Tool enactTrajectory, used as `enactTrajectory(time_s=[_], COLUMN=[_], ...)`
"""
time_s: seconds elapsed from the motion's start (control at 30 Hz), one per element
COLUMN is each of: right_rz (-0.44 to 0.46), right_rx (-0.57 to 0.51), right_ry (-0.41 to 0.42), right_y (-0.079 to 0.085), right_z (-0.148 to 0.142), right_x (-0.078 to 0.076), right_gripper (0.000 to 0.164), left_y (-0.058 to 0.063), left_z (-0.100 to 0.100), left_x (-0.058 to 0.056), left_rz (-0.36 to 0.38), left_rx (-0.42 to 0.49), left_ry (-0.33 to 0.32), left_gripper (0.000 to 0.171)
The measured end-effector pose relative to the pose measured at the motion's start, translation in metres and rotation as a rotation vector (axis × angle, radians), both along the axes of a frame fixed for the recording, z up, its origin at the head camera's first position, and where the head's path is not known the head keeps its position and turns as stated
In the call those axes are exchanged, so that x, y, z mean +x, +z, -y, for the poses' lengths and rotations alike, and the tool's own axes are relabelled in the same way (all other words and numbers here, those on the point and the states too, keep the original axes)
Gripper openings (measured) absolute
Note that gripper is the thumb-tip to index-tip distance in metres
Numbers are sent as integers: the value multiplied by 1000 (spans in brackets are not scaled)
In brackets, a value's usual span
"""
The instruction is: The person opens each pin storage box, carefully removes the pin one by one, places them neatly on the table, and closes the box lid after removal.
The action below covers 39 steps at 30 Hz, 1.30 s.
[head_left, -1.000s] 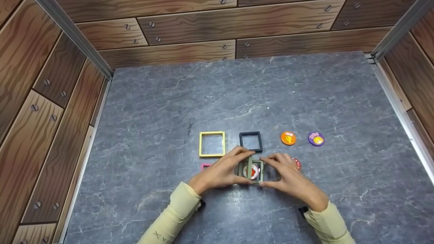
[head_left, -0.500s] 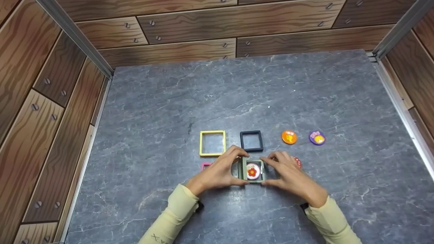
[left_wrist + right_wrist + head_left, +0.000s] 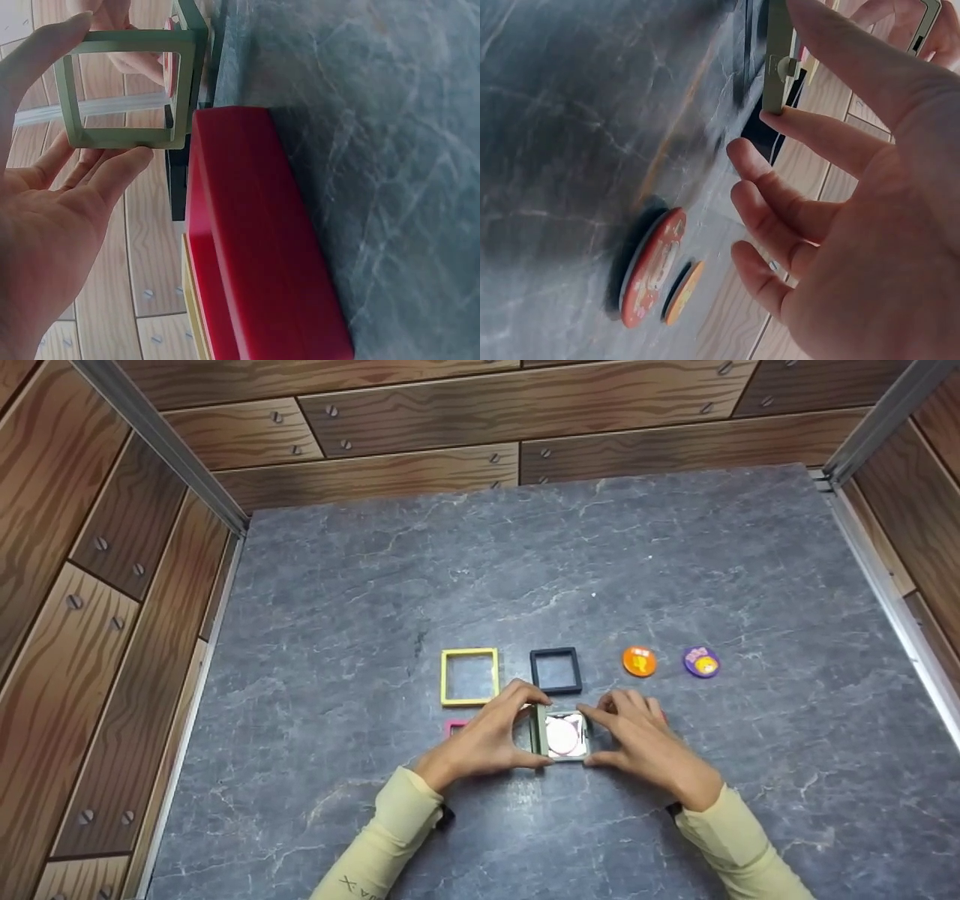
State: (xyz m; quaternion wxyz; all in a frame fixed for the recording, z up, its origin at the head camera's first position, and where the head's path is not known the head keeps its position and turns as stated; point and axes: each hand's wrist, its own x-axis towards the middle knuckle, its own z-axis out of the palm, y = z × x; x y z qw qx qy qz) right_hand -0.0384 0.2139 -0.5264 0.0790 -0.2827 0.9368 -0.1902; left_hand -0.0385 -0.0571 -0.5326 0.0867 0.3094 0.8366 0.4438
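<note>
A green hinged display frame [image 3: 540, 733] stands unfolded between my hands, its left half tilted up and its right half lower. My left hand [image 3: 487, 742] pinches the left half [image 3: 124, 138] by opposite edges, thumb on one and fingertips on the other. A round badge [image 3: 562, 735] lies in the right half, washed out by glare in the head view. My right hand [image 3: 649, 750] holds the right half [image 3: 778, 56] between thumb and index finger, the other fingers loosely bent. A latch tab shows on that half's outer side in the right wrist view.
Beyond my hands lie a yellow frame [image 3: 443, 679] and a black frame [image 3: 576, 671]. A pink-red frame [image 3: 259, 225] sits beside my left hand. Orange [image 3: 640, 661] and purple [image 3: 701, 661] badges lie at the right; a red badge [image 3: 654, 270] is mostly behind my right hand.
My left hand has drawn the frame's left half leftward, off the badge, widening the gap between the halves. The badge's flower print shows earlier and is lost in glare now.
</note>
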Motion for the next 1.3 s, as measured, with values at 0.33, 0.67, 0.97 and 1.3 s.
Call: enactTrajectory(time_s=[0.33, 0.67, 0.97, 1.3], right_rz=[-23, -52, -79, -101], right_rx=[14, -48, -150, -180], right_ry=[-1, -23, 45, 74], right_y=[-3, 1, -4, -13], right_z=[5, 14, 36, 44], right_x=[4, 10, 12, 12], right_gripper=[76, 75, 46, 26], left_y=[-2, 1, 0, -1], left_z=[-2, -5, -8, -9], left_x=[3, 2, 2, 2], left_rz=[42, 43, 9, -6], left_rx=[-15, -58, -77, -32], left_ry=[13, 10, 5, -16], left_gripper=[75, 75, 76, 76])
